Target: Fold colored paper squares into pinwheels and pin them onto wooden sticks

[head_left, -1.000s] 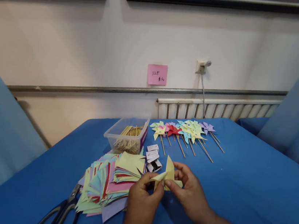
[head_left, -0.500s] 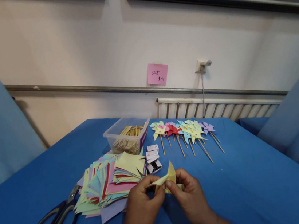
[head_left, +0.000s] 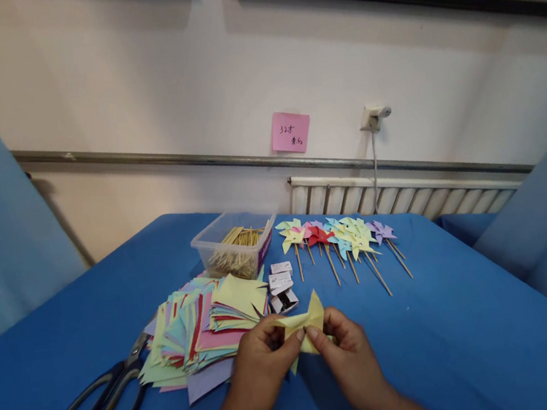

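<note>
Between my two hands is a yellow paper pinwheel (head_left: pixel 312 314), its blades folded in toward the middle and one tip pointing up. My left hand (head_left: pixel 268 360) pinches it from the left, thumb near the centre. From the right, my right hand (head_left: pixel 346 357) grips it with the thumb pressed close to the other thumb. A small dark spot shows at the centre between the thumbs; I cannot tell what it is. Left of my hands lies a heap of coloured paper squares (head_left: pixel 204 328), with cuts at some corners. Just beyond my hands stand small white boxes (head_left: pixel 280 281), one open with dark contents.
Large scissors (head_left: pixel 107 395) lie at the left of the blue-covered table (head_left: pixel 451 329). A clear plastic tub (head_left: pixel 207 240) holds many thin wooden sticks. Finished pinwheels on sticks (head_left: pixel 320 236) lie at the back, below a radiator (head_left: pixel 403 194). Blue curtains hang on both sides.
The yellow paper has turned slightly in my fingers, and a lower blade tip now shows below my left thumb. The dark spot at its centre has come into view. Both hands keep their grip.
</note>
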Available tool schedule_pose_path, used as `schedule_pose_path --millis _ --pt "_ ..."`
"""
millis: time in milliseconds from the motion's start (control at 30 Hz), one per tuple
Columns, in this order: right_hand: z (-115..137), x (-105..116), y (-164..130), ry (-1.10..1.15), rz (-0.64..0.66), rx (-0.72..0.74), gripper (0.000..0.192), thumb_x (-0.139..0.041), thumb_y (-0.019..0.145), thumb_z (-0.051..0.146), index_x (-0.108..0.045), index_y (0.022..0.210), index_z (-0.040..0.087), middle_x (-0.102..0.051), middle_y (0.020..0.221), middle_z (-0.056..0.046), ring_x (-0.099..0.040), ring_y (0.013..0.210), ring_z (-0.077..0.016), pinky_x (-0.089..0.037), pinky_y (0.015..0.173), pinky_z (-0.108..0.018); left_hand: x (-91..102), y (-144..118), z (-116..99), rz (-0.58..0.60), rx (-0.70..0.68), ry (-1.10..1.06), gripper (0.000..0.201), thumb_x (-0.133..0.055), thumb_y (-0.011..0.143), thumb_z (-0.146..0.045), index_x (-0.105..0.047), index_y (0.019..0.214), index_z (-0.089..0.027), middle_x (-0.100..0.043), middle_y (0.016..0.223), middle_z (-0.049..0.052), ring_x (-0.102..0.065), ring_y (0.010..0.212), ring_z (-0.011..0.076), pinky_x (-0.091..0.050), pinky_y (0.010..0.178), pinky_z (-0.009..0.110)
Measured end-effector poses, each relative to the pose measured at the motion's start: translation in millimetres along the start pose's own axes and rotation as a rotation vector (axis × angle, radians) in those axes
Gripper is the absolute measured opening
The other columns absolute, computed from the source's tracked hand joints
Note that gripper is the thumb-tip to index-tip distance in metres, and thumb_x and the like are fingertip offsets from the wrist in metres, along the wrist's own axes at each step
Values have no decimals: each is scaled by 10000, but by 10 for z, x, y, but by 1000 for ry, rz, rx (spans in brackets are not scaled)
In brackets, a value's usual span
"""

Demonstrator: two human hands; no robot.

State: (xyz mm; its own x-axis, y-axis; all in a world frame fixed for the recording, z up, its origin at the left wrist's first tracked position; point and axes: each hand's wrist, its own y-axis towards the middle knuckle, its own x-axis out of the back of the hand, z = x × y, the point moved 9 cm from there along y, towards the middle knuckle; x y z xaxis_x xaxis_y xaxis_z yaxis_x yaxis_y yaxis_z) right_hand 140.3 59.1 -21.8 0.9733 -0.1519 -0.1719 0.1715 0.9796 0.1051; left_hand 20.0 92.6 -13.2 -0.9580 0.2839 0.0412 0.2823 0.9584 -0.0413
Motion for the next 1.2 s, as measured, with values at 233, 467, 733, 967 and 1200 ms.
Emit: schedule_pose_path --millis 233,467,733,967,1200 --pt "-27 -38 -6 73 48 -19 228 -649 747 353 -621 796 132 -659 762 -52 -555 701 -157 -430 675 -275 -9 30 132 14 99 -171 250 -736 584 -249 -651 796 -149 -672 703 12 -597 655 158 -437 621 240" --pt "61 23 -41 -82 -58 47 177 -632 749 311 -616 744 135 -653 725 -46 -554 665 -157 -432 651 -273 -38 14 118 31 85 -188 196 -733 593 -262 -643 732 -157 -655 646 -5 -598 654 158 -436 626 235" --pt "347 117 -69 -512 -128 329 85 -533 785 195 -545 702 180 -576 660 0 -529 629 -144 -401 599 -250 41 35 179 -95 85 -219 281 -729 566 -200 -616 820 -154 -678 809 49 -626 819 198 -469 762 295" --pt "751 -92 -252 -1024 -107 839 147 -478 782 93 -559 856 191 -600 770 -32 -547 738 -182 -363 698 -327 -126 -113 -17 38 30 -172 240 -705 626 -229 -670 857 -175 -708 811 35 -625 794 192 -469 783 299" --pt "717 -307 -299 -1156 -44 827 232 -465 826 122 -568 1026 179 -606 899 -81 -539 816 -208 -366 735 -366 -66 -132 13 -14 88 -303 311 -721 628 -242 -682 924 -155 -726 894 56 -634 848 208 -439 871 329"
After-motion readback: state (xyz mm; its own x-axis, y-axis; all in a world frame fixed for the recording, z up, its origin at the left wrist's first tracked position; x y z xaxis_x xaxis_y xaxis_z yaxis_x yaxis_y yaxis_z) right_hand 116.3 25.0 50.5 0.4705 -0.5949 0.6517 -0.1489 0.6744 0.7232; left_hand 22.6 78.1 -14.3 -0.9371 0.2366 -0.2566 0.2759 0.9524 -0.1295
